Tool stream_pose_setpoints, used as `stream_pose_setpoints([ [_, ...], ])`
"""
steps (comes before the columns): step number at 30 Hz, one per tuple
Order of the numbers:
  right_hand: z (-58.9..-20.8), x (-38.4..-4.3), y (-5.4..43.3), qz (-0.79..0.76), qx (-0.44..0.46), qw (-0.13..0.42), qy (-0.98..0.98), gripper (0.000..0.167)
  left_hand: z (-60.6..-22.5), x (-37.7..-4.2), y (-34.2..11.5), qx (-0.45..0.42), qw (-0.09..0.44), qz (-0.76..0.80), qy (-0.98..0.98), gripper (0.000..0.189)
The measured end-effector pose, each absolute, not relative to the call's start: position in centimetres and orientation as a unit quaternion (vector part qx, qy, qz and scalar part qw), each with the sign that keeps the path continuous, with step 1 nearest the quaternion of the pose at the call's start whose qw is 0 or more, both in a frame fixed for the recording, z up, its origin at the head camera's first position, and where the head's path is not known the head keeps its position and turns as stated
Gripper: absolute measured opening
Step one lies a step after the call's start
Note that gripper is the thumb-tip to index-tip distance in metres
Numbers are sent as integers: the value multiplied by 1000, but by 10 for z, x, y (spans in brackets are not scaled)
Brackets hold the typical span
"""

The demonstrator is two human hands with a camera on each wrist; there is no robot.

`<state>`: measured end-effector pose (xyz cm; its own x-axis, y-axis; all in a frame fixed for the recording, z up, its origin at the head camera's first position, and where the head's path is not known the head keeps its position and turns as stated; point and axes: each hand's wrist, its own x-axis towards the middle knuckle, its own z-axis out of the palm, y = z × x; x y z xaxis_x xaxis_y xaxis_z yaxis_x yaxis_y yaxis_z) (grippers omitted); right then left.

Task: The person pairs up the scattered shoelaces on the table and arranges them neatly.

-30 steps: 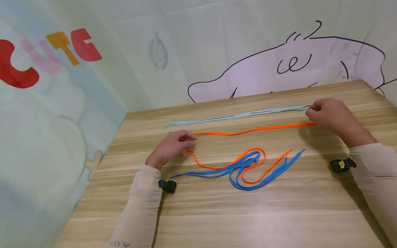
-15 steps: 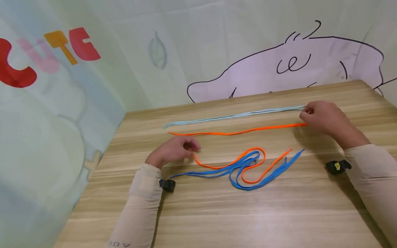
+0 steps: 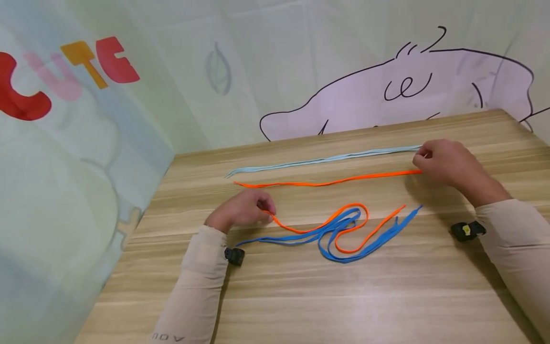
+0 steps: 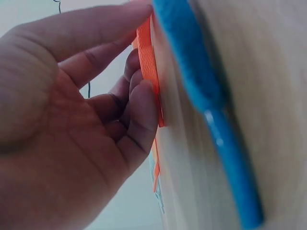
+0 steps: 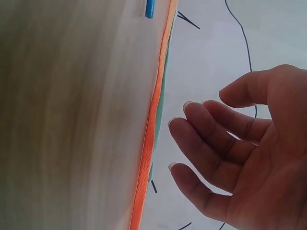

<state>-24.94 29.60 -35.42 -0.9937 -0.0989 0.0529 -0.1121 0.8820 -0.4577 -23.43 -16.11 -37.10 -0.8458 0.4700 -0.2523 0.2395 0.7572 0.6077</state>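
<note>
My left hand (image 3: 247, 206) pinches one end of a loose orange shoelace (image 3: 296, 231) between thumb and forefinger. That lace curves across a blue shoelace (image 3: 378, 246), which lies bunched and looped in the middle of the table. A blue tip (image 4: 235, 167) shows close up in the left wrist view. Over the right end of a second orange shoelace (image 3: 318, 184), stretched nearly straight, hovers my right hand (image 3: 447, 162). Its fingers (image 5: 201, 143) are loosely bent with nothing between them. Behind runs a pale blue shoelace (image 3: 322, 160), doubled and straight; my right hand hides its right end.
The wood-grain table (image 3: 326, 306) ends at a back edge against a printed cloth backdrop (image 3: 180, 62). Black wrist cameras (image 3: 467, 231) hang at both sleeves.
My left hand has taken up the orange lace's left end and shifted slightly right and down. My right hand has moved a little left, and the straight laces stay put.
</note>
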Motion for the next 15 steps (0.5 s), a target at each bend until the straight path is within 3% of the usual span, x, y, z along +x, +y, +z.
stream_pose_setpoints([
  [15,-354,-249,291,237,69,6,-969,27,-372,-237,-164,166,154,348,910,4],
])
